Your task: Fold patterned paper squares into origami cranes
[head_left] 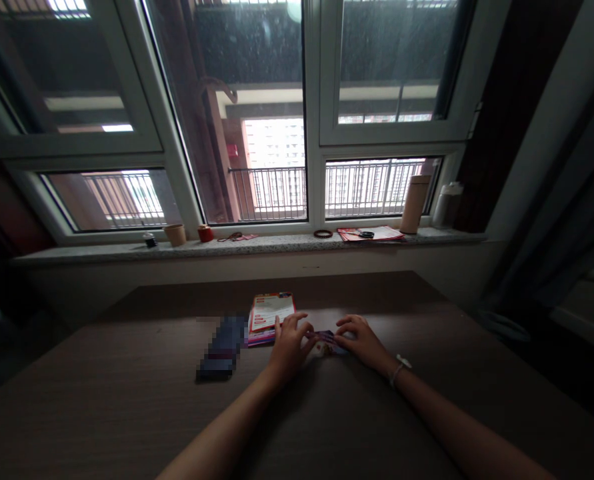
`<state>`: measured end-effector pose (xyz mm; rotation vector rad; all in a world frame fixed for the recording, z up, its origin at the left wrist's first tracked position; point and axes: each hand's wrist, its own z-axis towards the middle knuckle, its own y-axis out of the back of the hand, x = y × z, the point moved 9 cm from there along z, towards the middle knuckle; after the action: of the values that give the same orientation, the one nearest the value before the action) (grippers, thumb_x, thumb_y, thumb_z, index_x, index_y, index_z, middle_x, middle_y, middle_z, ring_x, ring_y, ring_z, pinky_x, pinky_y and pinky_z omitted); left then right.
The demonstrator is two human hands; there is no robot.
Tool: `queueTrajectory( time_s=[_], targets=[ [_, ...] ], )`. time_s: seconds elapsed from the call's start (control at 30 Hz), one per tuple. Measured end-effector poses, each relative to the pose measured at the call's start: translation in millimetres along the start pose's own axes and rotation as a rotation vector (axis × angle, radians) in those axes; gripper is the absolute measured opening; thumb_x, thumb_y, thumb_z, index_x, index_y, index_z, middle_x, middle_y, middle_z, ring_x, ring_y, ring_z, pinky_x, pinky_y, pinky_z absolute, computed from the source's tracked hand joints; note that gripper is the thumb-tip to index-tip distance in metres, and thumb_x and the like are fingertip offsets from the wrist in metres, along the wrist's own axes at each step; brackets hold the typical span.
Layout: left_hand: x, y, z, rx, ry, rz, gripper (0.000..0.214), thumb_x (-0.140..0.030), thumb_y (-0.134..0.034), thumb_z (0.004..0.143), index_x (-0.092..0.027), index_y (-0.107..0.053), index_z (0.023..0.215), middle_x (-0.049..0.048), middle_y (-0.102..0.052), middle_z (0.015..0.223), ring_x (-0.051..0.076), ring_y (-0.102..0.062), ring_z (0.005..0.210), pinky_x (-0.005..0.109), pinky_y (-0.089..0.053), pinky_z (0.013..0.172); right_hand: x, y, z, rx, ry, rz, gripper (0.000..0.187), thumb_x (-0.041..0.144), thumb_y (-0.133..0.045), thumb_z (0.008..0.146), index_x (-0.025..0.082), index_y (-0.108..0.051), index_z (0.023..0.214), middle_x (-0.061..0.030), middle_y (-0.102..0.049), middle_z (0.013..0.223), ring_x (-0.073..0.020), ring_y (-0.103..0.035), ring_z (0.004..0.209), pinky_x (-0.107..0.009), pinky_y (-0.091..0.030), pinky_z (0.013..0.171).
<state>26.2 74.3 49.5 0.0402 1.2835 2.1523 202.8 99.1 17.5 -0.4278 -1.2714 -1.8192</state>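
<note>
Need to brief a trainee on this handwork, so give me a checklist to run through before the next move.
1. Left hand at the patterned piece: ok, its fingers are at the left end.
2. Right hand at the piece: ok, its fingers are at the right end.
3. Edges of the piece lined up: cannot tell, too small and dark.
4. Paper stack close by: ok, on the table next to the left hand.
5. Bracelet clear of the piece: ok, on the right wrist.
6. Light on the work: not ok, the tabletop looks dim.
</note>
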Motion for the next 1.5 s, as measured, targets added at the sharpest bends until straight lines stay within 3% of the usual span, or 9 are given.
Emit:
queueTrajectory(
  time_s=[0.2,0.27,0.4,0.6,0.67,0.83,1.0,1.23,1.5],
  targets=[
    [4.7,-4.0,-0.9,0.008,0.031,0.005,0.032,-0.027,-0.063,0.083,-0.03,-0.059,0.115,0.008,-0.052,0.129,0.029,-0.047,0.122,0.068,-0.02,0.105,11.2,25.4,-1.2,-0.222,0.086,-0.035,0.013,0.033,-0.063,0.08,0.023,-0.067,0.073,-0.0062,-0.061,0.097,-0.024,-0.051,0.103,-0.042,-0.038,0.095],
    [4.9,-4.8,-1.1,0.014,0.032,0.008,0.033,-0.027,-0.063,0.083,-0.031,-0.059,0.116,0.0082,-0.051,0.13,0.029,-0.046,0.123,0.068,-0.02,0.105,18.7,28.9,-3.4,-0.24,0.12,-0.086,0.013,0.033,-0.064,0.08,0.023,-0.067,0.072,-0.0063,-0.06,0.098,-0.0245,-0.05,0.105,-0.043,-0.037,0.096],
    [5.2,-5.0,-0.8,0.035,0.051,0.025,0.028,-0.028,-0.064,0.083,-0.03,-0.062,0.111,0.0089,-0.05,0.13,0.029,-0.045,0.123,0.067,-0.02,0.106,29.1,21.5,-5.6,-0.136,0.152,-0.16,0.01,0.032,-0.064,0.08,0.024,-0.068,0.074,-0.0049,-0.061,0.101,-0.0237,-0.05,0.106,-0.049,-0.029,0.104],
    [2.6,-5.5,-1.5,0.064,0.051,0.023,0.021,-0.028,-0.064,0.082,-0.03,-0.067,0.103,0.0072,-0.051,0.128,0.028,-0.045,0.121,0.067,-0.019,0.106,24.3,2.8,-5.2,0.059,0.088,-0.193,0.011,0.038,-0.065,0.08,0.028,-0.069,0.081,-0.0006,-0.067,0.097,-0.0253,-0.049,0.115,-0.058,-0.011,0.109],
    [3.1,-6.0,-2.0,0.068,0.057,0.024,0.021,-0.028,-0.064,0.082,-0.03,-0.068,0.102,0.0075,-0.051,0.127,0.029,-0.045,0.121,0.067,-0.019,0.105,24.5,1.7,-5.2,0.071,0.081,-0.196,0.013,0.039,-0.062,0.083,0.029,-0.07,0.085,0.0,-0.068,0.098,-0.025,-0.049,0.116,-0.059,-0.009,0.11],
    [2.0,-6.1,-2.3,0.074,0.048,0.048,0.022,-0.026,-0.065,0.081,-0.031,-0.068,0.102,0.0072,-0.052,0.126,0.029,-0.043,0.122,0.067,-0.018,0.105,24.0,7.1,-4.7,0.016,0.073,-0.194,0.023,0.027,-0.049,0.088,0.028,-0.066,0.103,-0.0036,-0.065,0.112,-0.023,-0.05,0.114,-0.056,-0.014,0.11],
    [-0.9,-6.3,-3.2,0.083,0.033,0.064,0.018,-0.027,-0.066,0.081,-0.032,-0.07,0.098,0.005,-0.054,0.124,0.027,-0.043,0.122,0.068,-0.015,0.106,20.3,-4.8,-5.3,0.117,0.075,-0.208,0.028,0.017,-0.047,0.084,0.03,-0.069,0.096,-0.0003,-0.068,0.108,-0.0257,-0.044,0.12,-0.062,-0.008,0.109],
    [-0.9,-8.0,-3.2,0.125,0.063,0.086,0.021,-0.033,-0.065,0.082,-0.035,-0.07,0.102,0.0058,-0.054,0.126,0.03,-0.041,0.124,0.069,-0.012,0.105,25.3,-3.9,-6.8,0.12,0.089,-0.209,0.019,0.026,-0.055,0.085,0.03,-0.07,0.095,-0.0011,-0.067,0.104,-0.0258,-0.044,0.117,-0.06,-0.009,0.109],
    [0.7,-11.9,-5.5,0.16,0.054,0.057,0.032,-0.042,-0.066,0.079,-0.036,-0.067,0.111,0.007,-0.051,0.132,0.032,-0.038,0.126,0.069,-0.012,0.105,35.2,-7.8,-7.2,0.19,0.153,-0.164,0.02,0.028,-0.058,0.085,0.034,-0.071,0.1,-0.0019,-0.065,0.104,-0.023,-0.047,0.11,-0.047,-0.027,0.104]
  ],
)
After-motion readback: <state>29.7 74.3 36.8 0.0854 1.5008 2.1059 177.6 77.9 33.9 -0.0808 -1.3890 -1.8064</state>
